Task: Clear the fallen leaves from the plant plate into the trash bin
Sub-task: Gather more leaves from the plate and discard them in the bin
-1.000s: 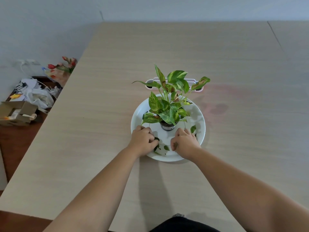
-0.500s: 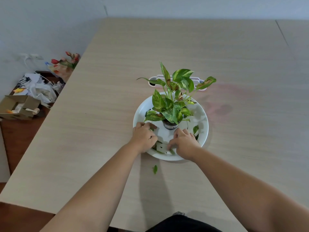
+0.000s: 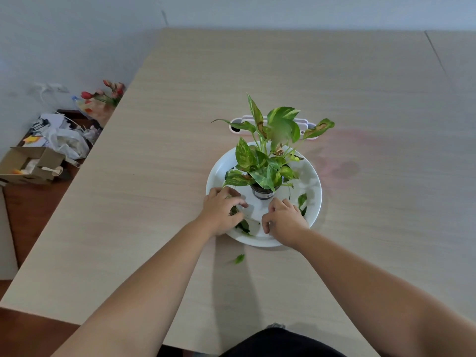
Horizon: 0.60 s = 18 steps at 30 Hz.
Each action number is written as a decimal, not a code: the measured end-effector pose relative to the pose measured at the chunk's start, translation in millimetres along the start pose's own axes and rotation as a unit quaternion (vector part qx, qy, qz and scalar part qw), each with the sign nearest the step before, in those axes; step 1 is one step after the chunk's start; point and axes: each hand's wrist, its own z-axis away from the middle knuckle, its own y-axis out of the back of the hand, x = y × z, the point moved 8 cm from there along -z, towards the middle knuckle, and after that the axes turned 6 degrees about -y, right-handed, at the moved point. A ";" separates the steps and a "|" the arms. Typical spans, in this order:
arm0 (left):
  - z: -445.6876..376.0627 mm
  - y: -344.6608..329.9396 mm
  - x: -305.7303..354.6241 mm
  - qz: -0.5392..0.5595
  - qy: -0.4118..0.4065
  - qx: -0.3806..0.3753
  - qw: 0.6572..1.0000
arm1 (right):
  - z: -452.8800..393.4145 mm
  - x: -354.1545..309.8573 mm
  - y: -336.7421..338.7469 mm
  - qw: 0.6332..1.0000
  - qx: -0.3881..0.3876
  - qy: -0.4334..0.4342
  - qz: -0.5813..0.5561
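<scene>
A white plate (image 3: 313, 181) sits mid-table with a small potted plant (image 3: 266, 161) standing on it. Dark fallen leaves (image 3: 243, 225) lie at the plate's near left, and two more leaves (image 3: 302, 200) lie at its right. One small leaf (image 3: 239, 258) rests on the table just in front of the plate. My left hand (image 3: 221, 213) is over the plate's near-left rim, fingers curled around leaves. My right hand (image 3: 284, 221) is on the plate's near part, fingers bent down; what it holds is hidden.
A white object (image 3: 237, 126) lies behind the plant. Left of the table, on the floor, stand a cardboard box (image 3: 28, 163), crumpled bags and paper (image 3: 64, 140), and a bunch of red flowers (image 3: 103, 95). The table's left edge runs diagonally.
Both hands have shuffled slightly on the plate, gathering leaves. One small leaf dropped off the plate onto the table in front. The camera view shifted a little.
</scene>
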 end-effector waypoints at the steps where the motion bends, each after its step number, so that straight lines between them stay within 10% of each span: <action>1: 2.8 -1.2 0.1 -0.026 -0.010 -0.004 1.000 | 0.8 1.4 2.6 1.000 0.012 -0.002 -0.008; 7: 33.8 -12.3 17.2 -0.081 -0.042 -0.031 0.995 | 10.8 34.2 27.1 0.994 0.079 -0.049 -0.048; 14: 74.0 -0.2 34.0 -0.003 -0.125 0.112 0.986 | 20.3 50.1 30.2 0.989 0.083 -0.059 -0.111; 18: 85.9 -21.9 31.7 -0.001 -0.146 0.025 0.989 | 18.6 50.3 31.2 0.987 0.085 -0.068 -0.116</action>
